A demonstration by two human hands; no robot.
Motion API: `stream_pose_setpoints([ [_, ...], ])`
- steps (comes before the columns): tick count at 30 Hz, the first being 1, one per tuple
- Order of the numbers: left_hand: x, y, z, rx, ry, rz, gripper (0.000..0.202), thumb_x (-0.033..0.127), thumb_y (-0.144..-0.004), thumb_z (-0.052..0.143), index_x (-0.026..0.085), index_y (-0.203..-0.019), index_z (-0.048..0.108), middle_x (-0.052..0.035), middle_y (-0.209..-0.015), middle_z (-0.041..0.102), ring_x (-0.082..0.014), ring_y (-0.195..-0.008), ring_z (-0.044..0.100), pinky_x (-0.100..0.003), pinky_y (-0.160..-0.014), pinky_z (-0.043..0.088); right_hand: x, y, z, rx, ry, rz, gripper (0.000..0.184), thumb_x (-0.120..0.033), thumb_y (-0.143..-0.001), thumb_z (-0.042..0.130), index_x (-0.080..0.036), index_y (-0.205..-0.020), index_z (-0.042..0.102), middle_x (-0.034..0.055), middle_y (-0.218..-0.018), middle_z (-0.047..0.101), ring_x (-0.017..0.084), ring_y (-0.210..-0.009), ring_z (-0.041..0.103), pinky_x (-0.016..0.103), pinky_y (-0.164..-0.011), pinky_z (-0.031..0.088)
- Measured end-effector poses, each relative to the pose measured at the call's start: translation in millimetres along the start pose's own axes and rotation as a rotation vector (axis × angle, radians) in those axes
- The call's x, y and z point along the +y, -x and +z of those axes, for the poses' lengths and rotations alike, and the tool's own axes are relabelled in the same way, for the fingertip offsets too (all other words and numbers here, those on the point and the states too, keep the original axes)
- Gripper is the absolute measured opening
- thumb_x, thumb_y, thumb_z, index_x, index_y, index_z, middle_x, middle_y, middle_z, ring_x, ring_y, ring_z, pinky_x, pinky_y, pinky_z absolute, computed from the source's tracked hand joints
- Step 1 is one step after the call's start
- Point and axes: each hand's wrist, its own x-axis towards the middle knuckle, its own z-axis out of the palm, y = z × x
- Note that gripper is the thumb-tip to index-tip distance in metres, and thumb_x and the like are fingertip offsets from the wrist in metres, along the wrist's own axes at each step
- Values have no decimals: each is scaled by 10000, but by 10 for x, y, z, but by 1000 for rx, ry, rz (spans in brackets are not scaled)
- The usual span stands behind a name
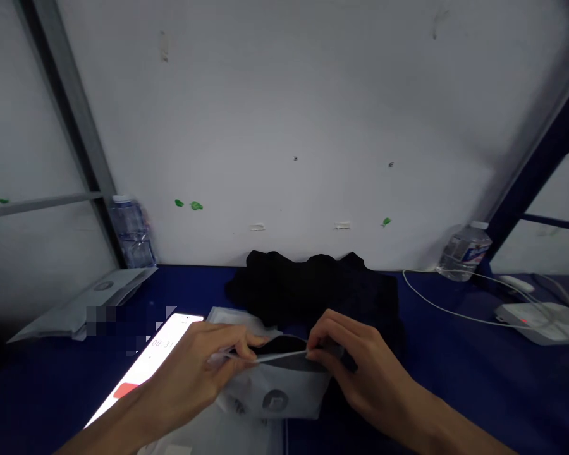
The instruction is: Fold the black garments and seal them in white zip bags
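Your left hand (203,366): one, fingers closed in a pinch on the left side of the grey pouch's open mouth
Your right hand (355,360): one, fingertips pinched shut on the right side of the same mouth, so the lip is stretched taut between your two hands
Grey pouch (284,392): one in your grasp, low in the middle of the view, its body hanging down onto the table with a round mark on its face
Black cloth in the pouch (284,346): one dark piece showing in the open mouth; you cannot tell how far in it sits
Black pile (313,284): one heap of dark cloth just behind your hands, against the wall; the number of pieces in it cannot be told
Phone (146,366): one, lit, lying flat just left of your left hand, digits and a red patch on its screen
Spare pouches (85,303): one flat grey stack at far left, well apart from your hands; the count is unclear
Water bottles: two, one at the left wall (131,232), one at the right (464,251)
White cable (436,303): one, looping across the blue table (455,379) to one power strip (535,319) at far right
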Motion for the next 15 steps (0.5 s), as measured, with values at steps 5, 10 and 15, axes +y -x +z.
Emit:
stream_pose_setpoints([
  [5, -23, -19, 16, 31, 42, -12, 169, 198, -859, 614, 209, -701, 675, -49, -1017, 778, -208, -909, 736, -235, -674, 591, 97, -2, -53, -47, -36, -11, 29, -191, -934, 623, -211, -914, 631, 13, -847, 633, 132, -716, 595, 251, -614, 470],
  [10, -55, -45, 6, 55, 6, 8, 152, 141, -814, 638, 203, -681, 678, -45, -987, 783, -212, -910, 731, -254, -715, 577, 264, 23, -64, 26, -65, -177, 129, -286, -911, 687, -176, -869, 634, 32, -789, 653, 134, -688, 610, 255, -627, 505],
  [15, -41, -55, -7, 22, -20, 0, 145, 162, -826, 639, 209, -704, 701, -50, -1000, 780, -213, -914, 727, -254, -702, 568, 296, 20, -14, 53, -19, -316, 171, -242, -931, 653, -169, -776, 660, 55, -832, 667, 140, -722, 623, 260, -622, 508],
])
